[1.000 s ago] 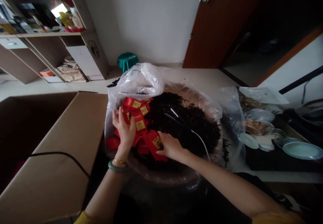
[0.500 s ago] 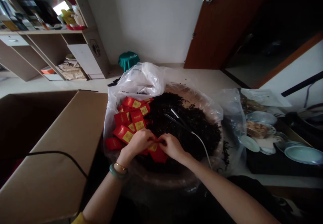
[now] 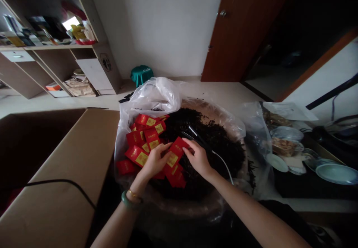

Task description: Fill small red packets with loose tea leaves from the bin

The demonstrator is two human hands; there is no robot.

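Observation:
Between my two hands is a red packet [image 3: 176, 151] with a gold label, its printed face turned up. My left hand [image 3: 156, 160] grips its left edge. At the upper right edge, my right hand [image 3: 197, 157] has its thumb and fingers closed on the same packet. Several other red packets [image 3: 137, 155] lie heaped to the left, and a few more are under my hands. Dark dried leaves [image 3: 220, 147], like loose tea, fill the round basket beneath. A black two-armed tool [image 3: 201, 140] with a white cord rests on the leaves beyond my right hand.
Clear plastic sheeting [image 3: 160, 95] lines the basket's rim. An open cardboard box [image 3: 69, 166] stands at the left, with a black cable across it. At the right are bowls and dishes [image 3: 337, 171]. Behind are a green-covered stool [image 3: 141, 74], a shelf unit [image 3: 107, 65] and a brown door [image 3: 232, 35].
The packet, mostly hidden by my pinched fingers before, is now raised and shows its face. My hands have moved slightly apart. The view has tilted up a little.

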